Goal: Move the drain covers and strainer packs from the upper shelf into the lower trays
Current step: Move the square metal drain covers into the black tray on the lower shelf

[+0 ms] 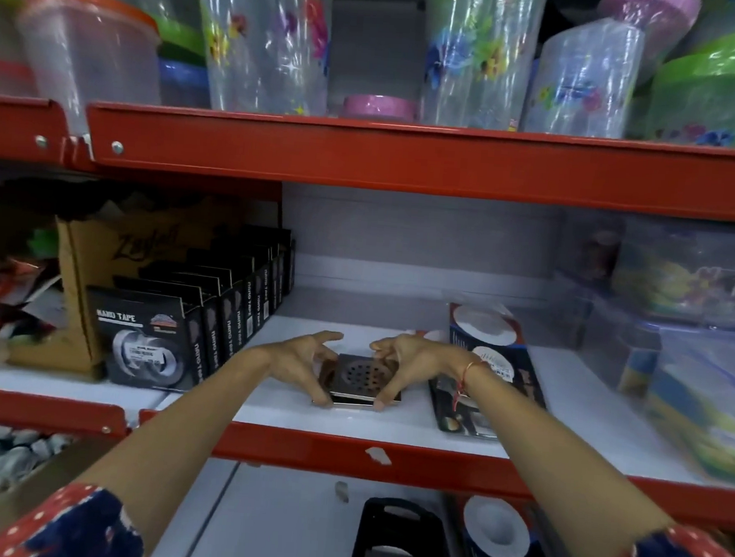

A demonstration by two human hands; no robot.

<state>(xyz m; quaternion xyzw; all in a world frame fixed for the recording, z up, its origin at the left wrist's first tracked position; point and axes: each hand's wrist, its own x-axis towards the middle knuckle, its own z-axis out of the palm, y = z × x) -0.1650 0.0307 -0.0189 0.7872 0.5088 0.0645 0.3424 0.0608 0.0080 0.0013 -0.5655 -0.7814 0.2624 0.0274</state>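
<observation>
Steel drain cover (357, 376) on white shelf (395, 426), gripped at left edge by left hand (304, 362), right edge by right hand (412, 363).

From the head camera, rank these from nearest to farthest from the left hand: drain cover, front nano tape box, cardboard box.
1. drain cover, touching the left hand, on its right.
2. front nano tape box, to its left.
3. cardboard box, farther left and back.
</observation>
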